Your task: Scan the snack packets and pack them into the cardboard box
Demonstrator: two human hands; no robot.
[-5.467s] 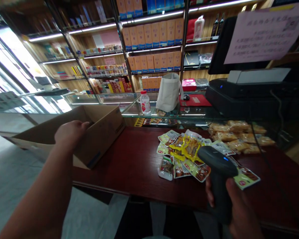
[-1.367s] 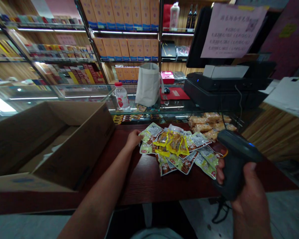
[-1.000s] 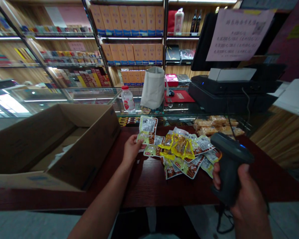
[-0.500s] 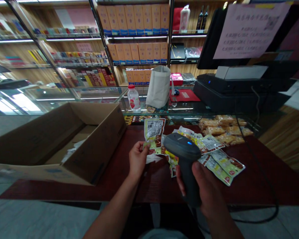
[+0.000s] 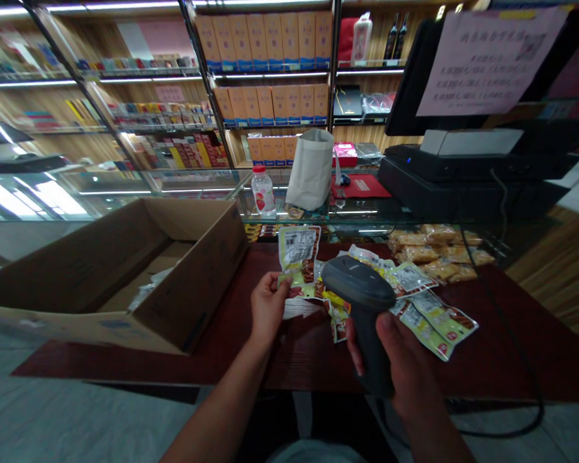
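Note:
My left hand (image 5: 267, 307) pinches the bottom edge of a yellow-green snack packet (image 5: 296, 254) and holds it upright, its white label side toward me. My right hand (image 5: 404, 366) is wrapped round the grip of a dark grey barcode scanner (image 5: 361, 302), whose head sits just right of the packet and points at it. Behind the scanner, a heap of similar snack packets (image 5: 415, 302) lies on the dark red table (image 5: 289, 354).
An open cardboard box (image 5: 139, 276) sits on the table's left. A second heap of tan packets (image 5: 434, 247) lies at the back right. The glass counter behind bears a bottle (image 5: 262, 191), a white bag (image 5: 311, 168) and a till (image 5: 473, 173). The scanner's cable (image 5: 521, 386) trails right.
My left hand picked one packet off the heap and raised it upright. My right hand swung the scanner leftward from the table's right side up to the packet.

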